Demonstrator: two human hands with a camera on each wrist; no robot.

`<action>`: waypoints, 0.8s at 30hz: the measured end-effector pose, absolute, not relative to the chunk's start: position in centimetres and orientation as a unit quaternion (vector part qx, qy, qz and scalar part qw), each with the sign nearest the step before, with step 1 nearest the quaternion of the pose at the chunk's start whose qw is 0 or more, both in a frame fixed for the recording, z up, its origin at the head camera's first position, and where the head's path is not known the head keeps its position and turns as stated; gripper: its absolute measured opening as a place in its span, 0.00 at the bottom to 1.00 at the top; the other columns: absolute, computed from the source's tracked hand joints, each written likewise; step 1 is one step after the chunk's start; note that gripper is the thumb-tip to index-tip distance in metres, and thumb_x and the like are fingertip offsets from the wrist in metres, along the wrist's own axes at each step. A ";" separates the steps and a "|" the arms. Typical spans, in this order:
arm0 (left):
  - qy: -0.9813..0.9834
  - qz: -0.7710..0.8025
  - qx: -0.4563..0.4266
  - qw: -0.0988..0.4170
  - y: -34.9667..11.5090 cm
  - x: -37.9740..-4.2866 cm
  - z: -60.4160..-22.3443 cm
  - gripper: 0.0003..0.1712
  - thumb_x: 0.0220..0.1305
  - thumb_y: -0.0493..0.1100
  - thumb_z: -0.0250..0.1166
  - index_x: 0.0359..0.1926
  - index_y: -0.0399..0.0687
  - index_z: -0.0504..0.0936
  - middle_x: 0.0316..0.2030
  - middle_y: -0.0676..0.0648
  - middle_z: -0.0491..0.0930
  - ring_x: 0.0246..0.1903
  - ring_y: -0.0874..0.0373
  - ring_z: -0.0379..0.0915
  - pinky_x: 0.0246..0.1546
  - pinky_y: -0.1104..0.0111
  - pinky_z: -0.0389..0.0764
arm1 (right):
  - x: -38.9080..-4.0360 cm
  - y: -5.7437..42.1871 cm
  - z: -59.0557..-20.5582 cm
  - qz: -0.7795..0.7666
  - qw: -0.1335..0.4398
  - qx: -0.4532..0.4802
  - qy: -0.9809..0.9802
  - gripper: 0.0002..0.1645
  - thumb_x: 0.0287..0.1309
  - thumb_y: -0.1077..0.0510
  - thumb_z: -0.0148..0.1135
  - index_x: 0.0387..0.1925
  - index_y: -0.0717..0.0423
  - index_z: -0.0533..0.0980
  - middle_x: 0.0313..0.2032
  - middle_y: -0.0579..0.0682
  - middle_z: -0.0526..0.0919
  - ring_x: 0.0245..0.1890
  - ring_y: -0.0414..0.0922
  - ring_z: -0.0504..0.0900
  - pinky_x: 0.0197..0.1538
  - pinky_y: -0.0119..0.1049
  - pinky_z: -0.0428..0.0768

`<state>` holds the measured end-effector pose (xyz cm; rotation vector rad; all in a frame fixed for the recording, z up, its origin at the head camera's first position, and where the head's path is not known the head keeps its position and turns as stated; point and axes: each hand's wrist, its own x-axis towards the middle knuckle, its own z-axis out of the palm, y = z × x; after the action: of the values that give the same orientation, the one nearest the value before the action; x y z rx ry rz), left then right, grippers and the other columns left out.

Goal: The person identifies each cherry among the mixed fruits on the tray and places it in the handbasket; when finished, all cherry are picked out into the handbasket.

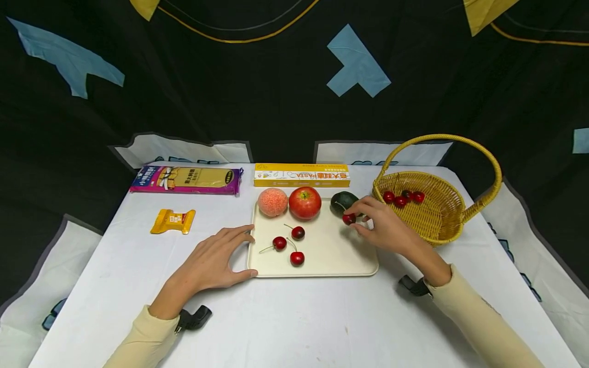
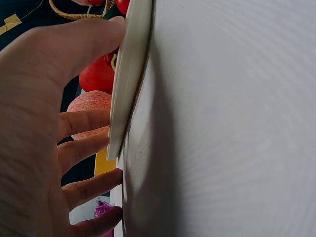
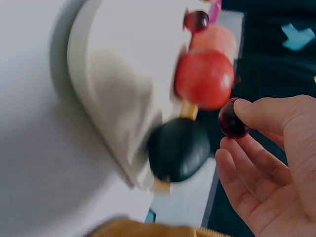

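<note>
My right hand (image 1: 384, 225) pinches a dark red cherry (image 3: 232, 118) between thumb and fingertips, above the right part of the cream tray (image 1: 331, 260), close to a dark green avocado-like fruit (image 1: 341, 200). On the tray's left half lie three cherries (image 1: 297, 258) with stems. A red apple (image 1: 305, 203) and a rough pinkish-orange ball-shaped fruit (image 1: 273, 202) sit along its back edge. My left hand (image 1: 209, 263) has its fingers spread, with thumb and fingertips right at the tray's left rim (image 2: 129, 74).
A yellow wicker basket (image 1: 442, 204) with a tall handle stands right of the tray, several cherries (image 1: 401, 201) inside. Behind the tray lies a yellow pasta box (image 1: 301, 175). At the left are a purple noodle packet (image 1: 186, 179) and a small orange-yellow wrapped snack (image 1: 173, 221).
</note>
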<state>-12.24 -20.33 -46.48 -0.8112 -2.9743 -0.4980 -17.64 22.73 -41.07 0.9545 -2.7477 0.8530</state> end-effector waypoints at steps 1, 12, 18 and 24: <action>-0.952 -0.159 -0.260 0.010 -20.3 -12.2 -46.5 0.41 0.59 0.75 0.72 0.65 0.58 0.81 0.79 0.51 0.67 0.72 0.47 0.70 0.62 0.40 0.79 | -17.7 23.2 -41.0 0.283 0.066 0.313 -0.904 0.19 0.57 0.69 0.79 0.51 0.56 0.86 0.51 0.55 0.85 0.44 0.52 0.86 0.44 0.47 0.90; -0.953 -0.157 -0.261 0.009 -20.3 -12.3 -46.4 0.42 0.59 0.75 0.72 0.66 0.58 0.81 0.80 0.51 0.67 0.72 0.47 0.70 0.62 0.40 0.79 | -18.3 28.1 -39.8 0.265 0.124 0.256 -0.921 0.21 0.59 0.68 0.78 0.53 0.57 0.85 0.51 0.54 0.86 0.48 0.53 0.86 0.49 0.54 0.89; -0.953 -0.158 -0.258 0.009 -20.3 -12.2 -46.4 0.42 0.58 0.74 0.73 0.65 0.58 0.81 0.80 0.51 0.67 0.72 0.47 0.70 0.62 0.40 0.79 | -18.7 30.4 -40.1 0.256 0.140 0.229 -0.929 0.21 0.60 0.68 0.77 0.54 0.59 0.84 0.51 0.58 0.85 0.46 0.57 0.86 0.47 0.56 0.88; -0.954 -0.156 -0.258 0.008 -20.4 -12.2 -46.5 0.42 0.57 0.74 0.74 0.65 0.59 0.81 0.80 0.52 0.67 0.72 0.48 0.69 0.62 0.40 0.79 | -19.3 32.3 -40.7 0.246 0.130 0.191 -0.941 0.21 0.61 0.69 0.76 0.55 0.62 0.83 0.54 0.63 0.84 0.49 0.61 0.86 0.49 0.61 0.86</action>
<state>-12.23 -20.36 -46.47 -0.8053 -2.9807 -0.4869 -19.31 32.34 -40.68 0.5562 -2.7352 0.7135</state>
